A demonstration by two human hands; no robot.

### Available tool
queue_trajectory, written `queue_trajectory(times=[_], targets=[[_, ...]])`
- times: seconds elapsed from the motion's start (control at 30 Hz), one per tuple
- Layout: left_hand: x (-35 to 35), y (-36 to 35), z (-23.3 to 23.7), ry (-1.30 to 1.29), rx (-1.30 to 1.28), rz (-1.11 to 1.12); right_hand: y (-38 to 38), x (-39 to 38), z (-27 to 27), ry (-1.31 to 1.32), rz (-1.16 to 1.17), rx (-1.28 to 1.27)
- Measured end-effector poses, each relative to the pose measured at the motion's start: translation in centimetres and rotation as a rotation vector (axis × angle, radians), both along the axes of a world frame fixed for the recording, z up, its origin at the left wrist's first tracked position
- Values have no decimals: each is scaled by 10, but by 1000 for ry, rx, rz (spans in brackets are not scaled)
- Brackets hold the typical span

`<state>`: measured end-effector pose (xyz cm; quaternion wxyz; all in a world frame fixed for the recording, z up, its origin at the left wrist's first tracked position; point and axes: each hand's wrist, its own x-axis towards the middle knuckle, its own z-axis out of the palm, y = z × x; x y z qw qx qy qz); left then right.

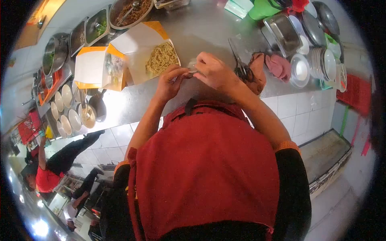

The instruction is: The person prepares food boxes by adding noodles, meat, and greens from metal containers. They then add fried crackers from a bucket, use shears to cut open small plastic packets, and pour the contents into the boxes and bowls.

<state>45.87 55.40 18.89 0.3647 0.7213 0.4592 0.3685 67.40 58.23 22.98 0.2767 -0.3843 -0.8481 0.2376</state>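
My left hand (172,81) and my right hand (215,72) meet over the front of the steel table, fingertips pinched together. Between them is a small, pale, see-through plastic piece (193,71), mostly hidden by the fingers; I cannot tell its exact kind. Just left of my left hand, noodles (162,58) lie in an open paper takeaway box (138,50) with orange edges. A second box (90,68) stands beside it, with a clear plastic bag (113,72) at its opening. Scissors (240,66) rest to the right of my right hand, next to a crumpled brown cloth (257,74).
Metal pans of food, including a minced topping (130,12) and chopped greens (101,28), line the back left. Several bowls (74,119) sit at the left edge. On the right are a pink cloth (278,67), a steel container (282,35) and stacked plates (319,64). Other people (48,176) are at lower left.
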Motion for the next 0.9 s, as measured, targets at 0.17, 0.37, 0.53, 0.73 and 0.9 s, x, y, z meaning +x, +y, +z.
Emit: queue_trajectory(times=[0.17, 0.37, 0.53, 0.73, 0.9], targets=[[-5, -7, -6, -18, -20, 104, 20, -7, -4, 49, 128, -29], [-19, -18, -43, -19, -141, 191, 30, -13, -9, 97, 178, -52], [-13, -22, -50, 65, -225, 254, 30, -12, -5, 92, 184, -88], [-7, -19, -53, -11, -45, 335, 31, -5, 2, 60, 126, -112], [-4, -19, -47, -58, 34, 302, 31, -2, 9, 30, 53, -147]])
